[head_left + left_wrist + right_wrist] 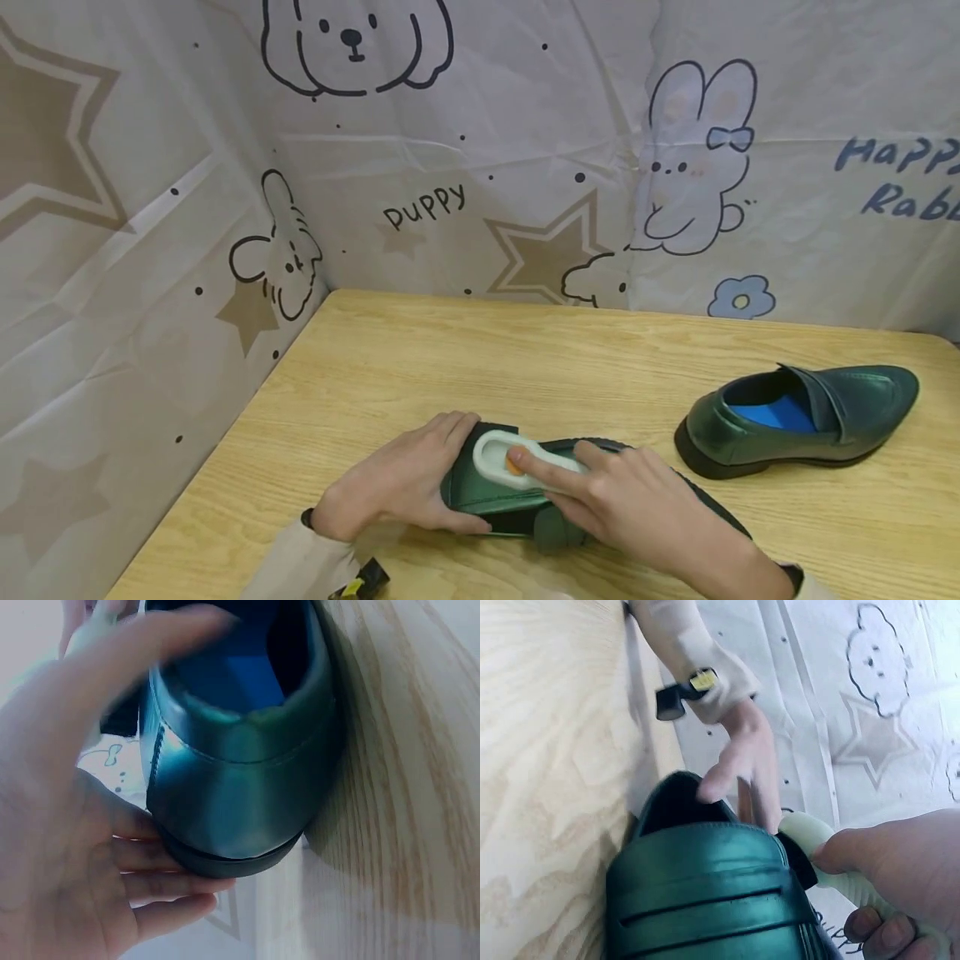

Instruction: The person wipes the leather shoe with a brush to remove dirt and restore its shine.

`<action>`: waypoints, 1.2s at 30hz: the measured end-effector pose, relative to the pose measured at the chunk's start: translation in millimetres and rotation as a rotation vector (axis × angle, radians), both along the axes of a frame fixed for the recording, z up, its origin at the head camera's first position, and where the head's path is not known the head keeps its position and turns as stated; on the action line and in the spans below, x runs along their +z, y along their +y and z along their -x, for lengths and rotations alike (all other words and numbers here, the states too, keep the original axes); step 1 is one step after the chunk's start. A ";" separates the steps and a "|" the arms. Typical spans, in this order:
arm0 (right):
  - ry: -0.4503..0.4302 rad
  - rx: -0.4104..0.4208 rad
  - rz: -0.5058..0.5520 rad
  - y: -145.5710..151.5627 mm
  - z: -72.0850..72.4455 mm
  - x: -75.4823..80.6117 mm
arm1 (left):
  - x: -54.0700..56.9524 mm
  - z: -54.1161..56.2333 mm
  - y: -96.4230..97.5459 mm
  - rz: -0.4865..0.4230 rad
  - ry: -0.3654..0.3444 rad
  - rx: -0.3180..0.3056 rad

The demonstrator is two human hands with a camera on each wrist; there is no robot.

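A dark green loafer [480, 490] lies on its side on the table, its opening toward me. My left hand [408, 479] grips the heel end. Its fingers [180, 885] touch the heel's underside in the left wrist view, and its blurred thumb reaches over the opening. In my right hand [637, 504] is a pale green brush-like tool [489, 446] with an orange button, one fingertip on that button. The tool's head is over the loafer's upper side. A dark block [799, 859] shows between tool and loafer in the right wrist view; bristles cannot be made out.
Another green loafer [877, 408] with a blue insole stands upright at the right of the wooden table [420, 358]. Patterned cloth [517, 158] hangs behind and at the left. A small black device [367, 579] is at my left sleeve.
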State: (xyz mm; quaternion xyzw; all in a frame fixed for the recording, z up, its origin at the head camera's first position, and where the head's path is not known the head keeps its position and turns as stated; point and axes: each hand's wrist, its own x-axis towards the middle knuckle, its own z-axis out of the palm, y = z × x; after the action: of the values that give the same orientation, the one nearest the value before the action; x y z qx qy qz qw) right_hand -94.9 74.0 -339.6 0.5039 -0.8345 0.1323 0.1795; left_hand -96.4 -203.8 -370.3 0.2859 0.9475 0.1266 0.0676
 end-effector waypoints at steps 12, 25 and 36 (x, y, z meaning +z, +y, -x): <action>0.032 -0.013 0.072 1.0 -4.3 -8.0 | 0.0 1.7 1.6 -0.026 -0.041 0.037; -0.010 0.017 0.039 -5.8 -7.6 -7.4 | 3.3 1.7 2.4 -0.037 -0.055 0.046; -0.092 -0.043 -0.056 -20.7 -2.0 2.7 | 2.2 -0.6 2.1 -0.055 -0.062 0.061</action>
State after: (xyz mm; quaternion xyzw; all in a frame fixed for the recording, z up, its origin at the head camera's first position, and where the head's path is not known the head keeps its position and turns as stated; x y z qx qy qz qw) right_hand -92.8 53.3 -336.9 0.4840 -0.8559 0.1280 0.1298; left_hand -95.8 -201.8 -368.2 0.2544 0.9494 0.1634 0.0853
